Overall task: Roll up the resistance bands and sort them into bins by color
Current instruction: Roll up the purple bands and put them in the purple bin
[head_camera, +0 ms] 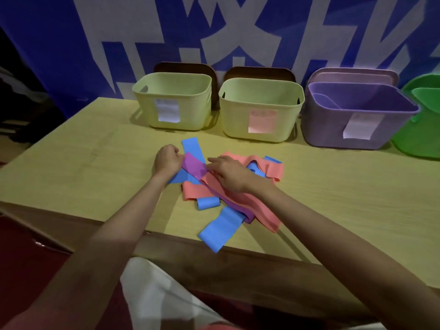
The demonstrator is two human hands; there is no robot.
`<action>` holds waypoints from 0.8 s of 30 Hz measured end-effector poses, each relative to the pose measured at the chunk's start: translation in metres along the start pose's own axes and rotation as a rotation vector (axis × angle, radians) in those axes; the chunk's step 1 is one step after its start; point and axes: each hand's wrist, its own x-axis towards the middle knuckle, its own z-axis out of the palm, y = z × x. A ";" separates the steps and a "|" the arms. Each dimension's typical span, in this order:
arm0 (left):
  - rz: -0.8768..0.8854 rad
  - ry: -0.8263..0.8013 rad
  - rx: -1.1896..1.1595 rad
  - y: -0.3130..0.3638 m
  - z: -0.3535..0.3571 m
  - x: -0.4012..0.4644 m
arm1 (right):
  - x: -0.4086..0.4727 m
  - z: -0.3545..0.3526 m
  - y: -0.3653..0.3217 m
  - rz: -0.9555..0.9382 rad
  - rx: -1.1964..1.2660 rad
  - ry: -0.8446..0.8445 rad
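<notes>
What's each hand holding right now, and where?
Left hand grips the purple band by its far end; right hand rests flat on it, gripping nothing.

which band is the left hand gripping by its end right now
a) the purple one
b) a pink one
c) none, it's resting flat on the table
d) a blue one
a: the left hand is curled round the end of the purple band, which lies over the blue and pink bands in the pile, while the right hand rests with straight fingers on the band beside it.
</notes>
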 end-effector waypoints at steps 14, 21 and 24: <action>0.031 0.056 -0.408 0.024 -0.010 -0.017 | -0.035 -0.040 0.038 0.238 0.502 0.414; 0.217 -0.041 -0.602 0.062 -0.033 -0.048 | -0.030 -0.051 0.059 0.416 0.456 0.677; 0.234 -0.061 -0.661 0.080 -0.046 -0.061 | -0.023 -0.043 0.066 0.447 0.416 0.669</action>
